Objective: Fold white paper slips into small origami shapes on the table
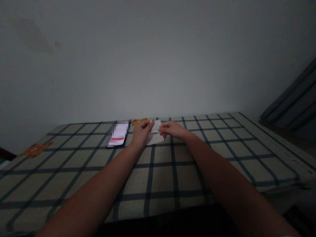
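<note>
No text can be read anywhere; the white paper [155,134] pinched between the left hand [142,132] and the right hand [172,129] carries faint printed lines, too small and dim to make out; the screen of the phone [118,134] beside it is blurred into pink and white blocks.

We note both forearms bare to the frame edge, no sleeves; left hand [142,132] and right hand [172,129] ungloved, no rings visible.
</note>
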`<state>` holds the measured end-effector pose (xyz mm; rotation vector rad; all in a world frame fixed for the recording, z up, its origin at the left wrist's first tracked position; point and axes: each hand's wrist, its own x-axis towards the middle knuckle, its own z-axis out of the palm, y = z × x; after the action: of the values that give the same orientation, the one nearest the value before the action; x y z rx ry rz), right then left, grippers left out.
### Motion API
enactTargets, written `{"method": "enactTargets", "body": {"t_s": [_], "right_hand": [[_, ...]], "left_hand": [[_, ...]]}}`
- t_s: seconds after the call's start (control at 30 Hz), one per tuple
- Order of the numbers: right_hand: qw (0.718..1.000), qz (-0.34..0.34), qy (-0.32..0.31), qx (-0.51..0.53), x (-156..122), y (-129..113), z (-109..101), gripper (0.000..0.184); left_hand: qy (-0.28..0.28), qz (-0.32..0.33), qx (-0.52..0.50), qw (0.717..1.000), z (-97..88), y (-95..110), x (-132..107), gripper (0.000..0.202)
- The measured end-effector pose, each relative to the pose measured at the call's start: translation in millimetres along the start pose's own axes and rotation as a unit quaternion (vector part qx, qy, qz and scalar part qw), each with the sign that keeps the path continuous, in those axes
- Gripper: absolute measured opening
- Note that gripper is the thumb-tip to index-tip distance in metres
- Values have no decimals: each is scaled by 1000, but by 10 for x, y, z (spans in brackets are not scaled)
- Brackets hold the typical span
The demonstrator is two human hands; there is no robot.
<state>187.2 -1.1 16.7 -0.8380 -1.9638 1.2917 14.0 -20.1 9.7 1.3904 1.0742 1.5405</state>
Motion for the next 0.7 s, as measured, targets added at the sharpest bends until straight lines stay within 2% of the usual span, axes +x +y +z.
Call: {"method": "enactTargets", "body": {"t_s": [0.17, 0.47, 0.63, 0.7], "right_hand": [[1000, 3, 0, -6, -7, 0, -15, 21], [1000, 9, 0, 2, -7, -27, 12, 20], [1000, 13, -4, 11, -2, -24, 19, 19], [1000, 14, -5, 11, -4, -12, 16, 19]], "left_hand": [[-27, -13, -59, 998, -8, -39, 22, 27], [13, -26, -33, 999, -45, -74, 57, 34], [15, -40, -90, 995, -19, -43, 51, 29], [-2, -56, -111, 992, -11, -27, 52, 27]]}}
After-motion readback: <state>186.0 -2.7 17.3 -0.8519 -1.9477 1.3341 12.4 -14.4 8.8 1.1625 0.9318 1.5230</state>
